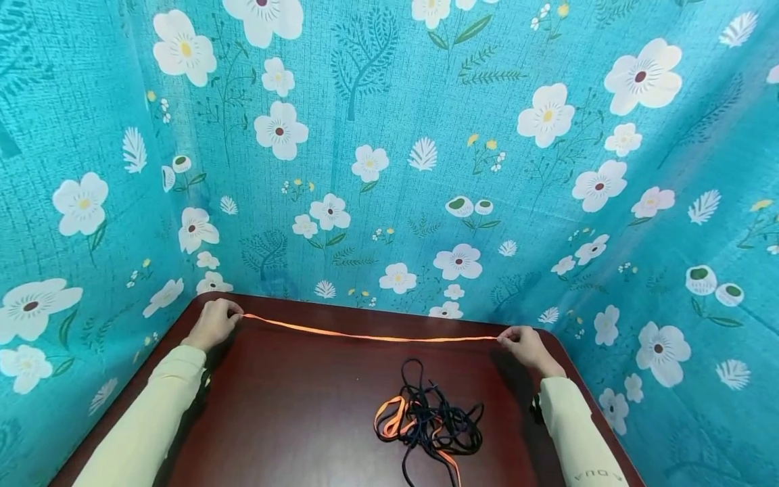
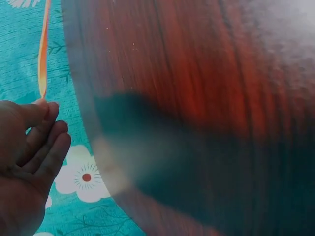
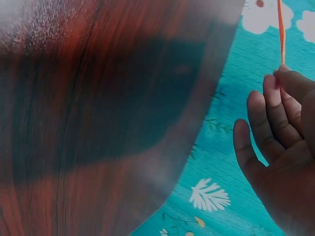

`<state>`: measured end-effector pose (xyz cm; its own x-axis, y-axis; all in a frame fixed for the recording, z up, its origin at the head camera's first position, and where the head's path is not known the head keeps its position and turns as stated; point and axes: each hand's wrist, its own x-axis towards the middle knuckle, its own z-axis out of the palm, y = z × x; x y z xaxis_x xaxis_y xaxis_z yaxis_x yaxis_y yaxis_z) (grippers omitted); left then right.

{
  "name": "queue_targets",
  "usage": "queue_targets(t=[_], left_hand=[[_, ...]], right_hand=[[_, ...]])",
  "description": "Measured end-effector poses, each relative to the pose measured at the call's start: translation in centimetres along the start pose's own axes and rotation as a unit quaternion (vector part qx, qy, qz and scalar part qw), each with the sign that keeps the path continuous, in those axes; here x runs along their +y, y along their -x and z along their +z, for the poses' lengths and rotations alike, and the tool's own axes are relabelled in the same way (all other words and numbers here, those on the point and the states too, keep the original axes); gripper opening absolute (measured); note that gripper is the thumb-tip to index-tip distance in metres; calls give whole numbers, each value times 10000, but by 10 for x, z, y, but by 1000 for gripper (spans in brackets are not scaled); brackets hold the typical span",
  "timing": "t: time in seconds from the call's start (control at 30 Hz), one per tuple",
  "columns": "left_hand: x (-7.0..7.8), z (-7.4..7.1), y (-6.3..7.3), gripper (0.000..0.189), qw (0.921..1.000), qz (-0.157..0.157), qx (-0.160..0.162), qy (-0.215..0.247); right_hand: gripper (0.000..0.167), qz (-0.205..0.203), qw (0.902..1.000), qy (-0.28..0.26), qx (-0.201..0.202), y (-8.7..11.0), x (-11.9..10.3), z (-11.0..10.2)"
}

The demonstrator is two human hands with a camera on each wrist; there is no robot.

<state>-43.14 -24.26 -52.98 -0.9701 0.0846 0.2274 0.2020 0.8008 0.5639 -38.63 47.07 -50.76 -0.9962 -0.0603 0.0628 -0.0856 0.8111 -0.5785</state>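
An orange flat lace (image 1: 371, 337) stretches across the far part of the table with a slight sag. My left hand (image 1: 214, 323) pinches its left end between thumb and fingertips, as the left wrist view shows with the lace (image 2: 43, 59) rising from the pinch. The right hand (image 1: 528, 348) pinches the opposite end; in the right wrist view the lace (image 3: 282, 34) runs up from thumb and index finger, while the other fingers are spread loosely. Nearer to me lies a tangled pile of black laces (image 1: 453, 426), with an orange lace (image 1: 395, 421) looped among them.
The dark red-brown wooden table (image 1: 304, 419) has rounded far corners. A turquoise flowered cloth (image 1: 389, 203) hangs behind it and along both sides, close to the table edges. Shadows of the hands and arms fall on the tabletop.
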Motion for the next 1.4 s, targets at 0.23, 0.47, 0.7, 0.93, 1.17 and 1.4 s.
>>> queue_targets(t=[0.23,0.47,0.7,0.93,1.17,1.4], left_hand=[[-1,8,-13,13,9992,-243,-66,-321],[-3,14,-23,12,9975,-547,-219,-390],[-6,22,-32,9,9961,-717,-345,-378],[-3,33,-39,11,9874,-1423,-585,-357],[-4,36,-48,8,9850,-1575,-614,-356],[-5,31,-46,8,9848,-1608,-583,-311]], right_hand=[[20,159,9996,26,245,-17,11,12],[21,565,9978,134,305,-30,12,21],[17,755,9956,178,521,-38,14,30],[15,972,9943,355,244,-43,15,41],[13,1038,9927,615,86,-41,21,40],[19,1077,9929,501,69,-48,20,42]])
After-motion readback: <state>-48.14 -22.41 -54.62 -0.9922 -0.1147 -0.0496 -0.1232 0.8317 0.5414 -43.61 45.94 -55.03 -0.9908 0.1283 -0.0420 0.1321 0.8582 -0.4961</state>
